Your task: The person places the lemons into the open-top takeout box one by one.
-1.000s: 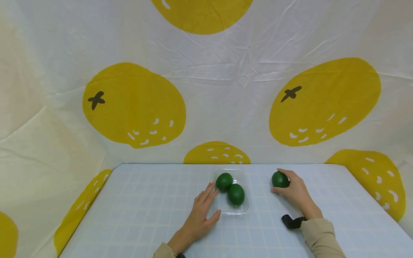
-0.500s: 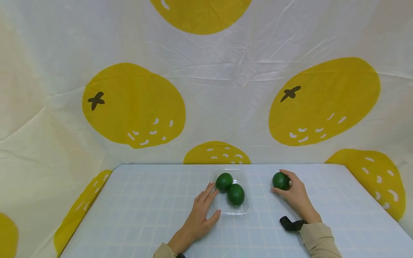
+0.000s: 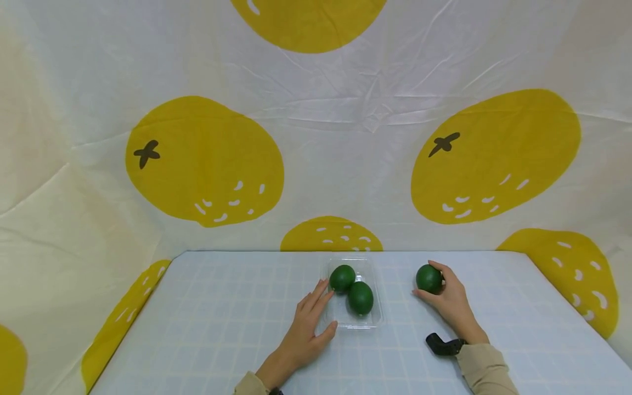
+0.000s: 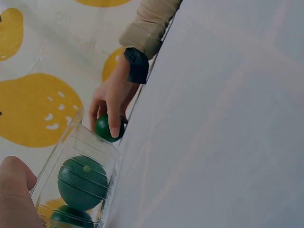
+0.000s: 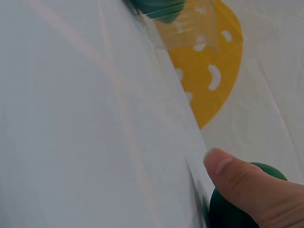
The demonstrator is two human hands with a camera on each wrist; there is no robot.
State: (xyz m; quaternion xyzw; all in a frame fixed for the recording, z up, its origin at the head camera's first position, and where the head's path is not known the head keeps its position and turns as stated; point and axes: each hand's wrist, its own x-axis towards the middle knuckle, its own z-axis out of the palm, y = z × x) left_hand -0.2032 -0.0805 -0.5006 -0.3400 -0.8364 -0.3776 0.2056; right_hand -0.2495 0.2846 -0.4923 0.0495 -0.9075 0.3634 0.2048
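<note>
In the head view, a clear plastic box (image 3: 367, 322) sits on the table with two round dark-green fruits inside, a rear one (image 3: 342, 278) and a front one (image 3: 361, 298). My left hand (image 3: 307, 332) rests at the box's left side, fingers extended against its rim and thumb near the front corner. To the right of the box, my right hand (image 3: 451, 302) holds a third green fruit (image 3: 428, 278) between thumb and fingers, at or just above the tabletop. The left wrist view shows the fingers round this fruit (image 4: 107, 127); in the right wrist view the thumb (image 5: 251, 185) partly covers it.
A pale blue checked cloth (image 3: 222, 318) covers the table. Behind it hangs a white curtain (image 3: 345, 164) printed with yellow fruit shapes. A black wrist-worn device (image 3: 444, 345) sticks out from the right wrist, just above the cloth.
The right hand and its fruit have shifted only slightly toward me, and the wrist device has moved a little left. The left hand and the box have stayed in place.
</note>
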